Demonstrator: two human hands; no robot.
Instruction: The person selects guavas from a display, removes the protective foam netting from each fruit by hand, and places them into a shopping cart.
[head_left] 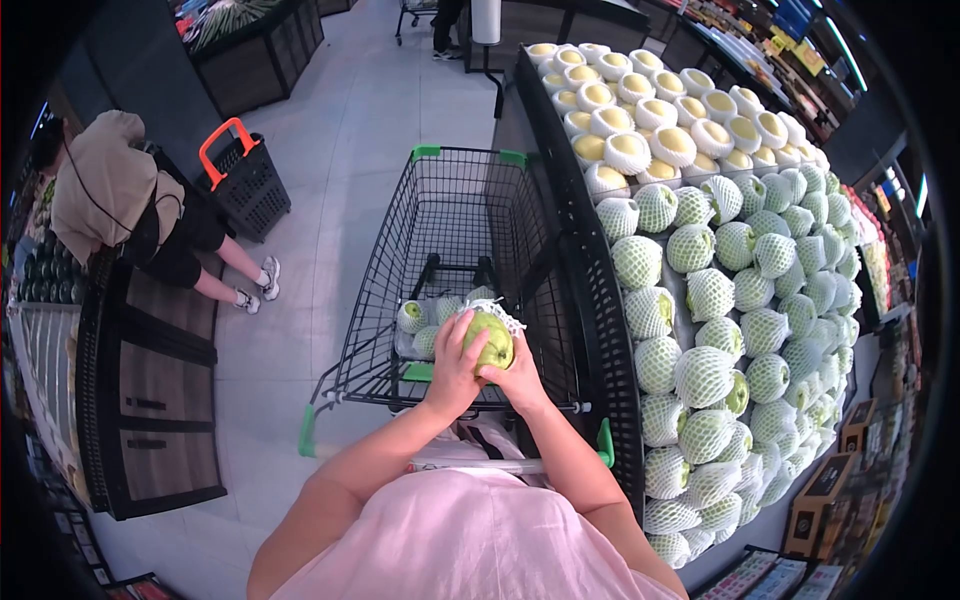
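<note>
Between my two hands is a green guava, held above the shopping cart. My left hand wraps its fingers round the fruit's left side. On the other side, my right hand grips it with the thumb near its lower end. A white foam net is bunched at the far end of the guava, leaving most of its skin bare. Below, inside the cart, lie several netted guavas, partly hidden by my hands.
To the right stands a display of netted guavas, with yellow fruit in white nets behind them. At left a person bends over another stand, beside a black basket with an orange handle. Tiled floor runs between.
</note>
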